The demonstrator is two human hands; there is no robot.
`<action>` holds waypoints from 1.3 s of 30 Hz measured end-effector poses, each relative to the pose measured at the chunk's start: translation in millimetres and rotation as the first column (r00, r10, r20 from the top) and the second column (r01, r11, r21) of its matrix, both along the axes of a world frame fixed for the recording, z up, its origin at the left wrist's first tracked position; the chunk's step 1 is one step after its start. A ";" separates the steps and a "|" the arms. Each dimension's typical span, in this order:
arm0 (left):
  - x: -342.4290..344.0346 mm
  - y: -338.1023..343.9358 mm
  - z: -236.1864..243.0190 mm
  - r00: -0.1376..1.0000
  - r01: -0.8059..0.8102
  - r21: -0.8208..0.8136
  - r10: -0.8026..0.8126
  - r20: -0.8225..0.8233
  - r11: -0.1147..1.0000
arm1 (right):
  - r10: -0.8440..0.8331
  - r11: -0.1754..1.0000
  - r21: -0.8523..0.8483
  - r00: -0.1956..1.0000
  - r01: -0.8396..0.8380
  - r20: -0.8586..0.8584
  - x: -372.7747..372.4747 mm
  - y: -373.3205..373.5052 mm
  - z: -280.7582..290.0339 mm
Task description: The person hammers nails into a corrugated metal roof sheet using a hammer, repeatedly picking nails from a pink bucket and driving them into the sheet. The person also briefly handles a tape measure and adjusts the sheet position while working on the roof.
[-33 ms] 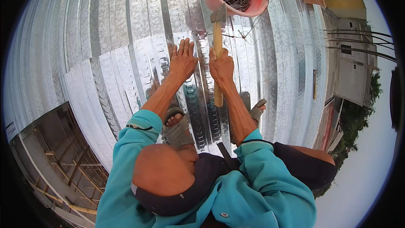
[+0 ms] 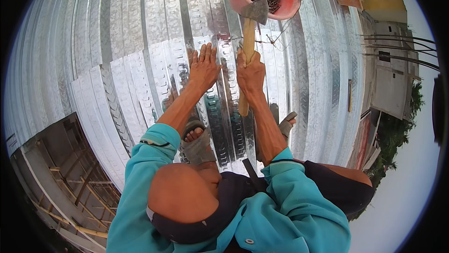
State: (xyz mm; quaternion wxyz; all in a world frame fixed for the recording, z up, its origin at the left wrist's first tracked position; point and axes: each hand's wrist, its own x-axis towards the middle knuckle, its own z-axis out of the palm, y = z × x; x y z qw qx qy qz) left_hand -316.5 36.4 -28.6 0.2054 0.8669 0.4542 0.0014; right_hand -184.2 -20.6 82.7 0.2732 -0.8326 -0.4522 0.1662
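Head view shows the right hand with its grip closed round a hatchet, the left hand flat and empty on metal roofing beside it, so a glancing strike could catch those fingers.
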 end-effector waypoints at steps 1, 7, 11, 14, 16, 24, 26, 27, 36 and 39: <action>-3.3 -11.7 -2.9 1.000 0.010 -0.018 -0.011 -0.012 1.000 | 0.026 0.959 0.282 1.000 -0.030 0.017 -3.8 2.0 15.8; 13.4 -14.5 7.1 0.999 0.047 -0.033 -0.047 -0.002 0.998 | 0.050 0.948 -0.319 0.978 0.017 0.202 6.8 -42.1 -76.4; 3.2 -6.4 4.8 1.000 0.005 0.004 -0.005 0.016 1.000 | 0.009 0.994 -0.110 0.998 -0.003 0.057 2.2 -37.6 -52.7; -6.9 -8.2 -13.4 1.000 -0.013 0.038 0.013 0.025 0.999 | -0.021 0.916 0.399 0.997 0.050 -0.078 -13.0 4.0 18.7; -1.3 -9.1 -12.1 1.000 0.012 0.047 -0.012 0.004 0.999 | -0.075 0.860 0.503 0.996 0.086 -0.042 -8.4 0.6 4.9; 2.8 1.6 0.5 1.000 0.026 0.045 -0.026 0.001 0.999 | -0.001 1.000 -0.009 0.998 0.001 0.062 5.5 -14.0 -37.9; -7.9 -6.7 -7.9 1.000 0.024 0.035 -0.023 -0.015 0.999 | -0.005 0.963 0.270 1.000 0.011 -0.022 -5.3 -1.7 0.3; -4.8 -3.2 -7.1 1.000 0.027 0.051 -0.027 -0.008 0.998 | -0.011 0.892 0.451 0.999 0.027 -0.037 -3.3 3.2 19.2; -2.2 -15.6 2.1 0.999 0.036 -0.009 -0.036 0.008 0.999 | 0.067 0.980 -0.194 0.996 -0.054 0.063 -15.4 -20.1 -51.9; -9.8 -6.2 0.0 0.999 0.040 0.046 -0.039 -0.023 0.998 | 0.030 0.917 0.396 0.997 -0.054 0.067 -24.2 7.8 3.2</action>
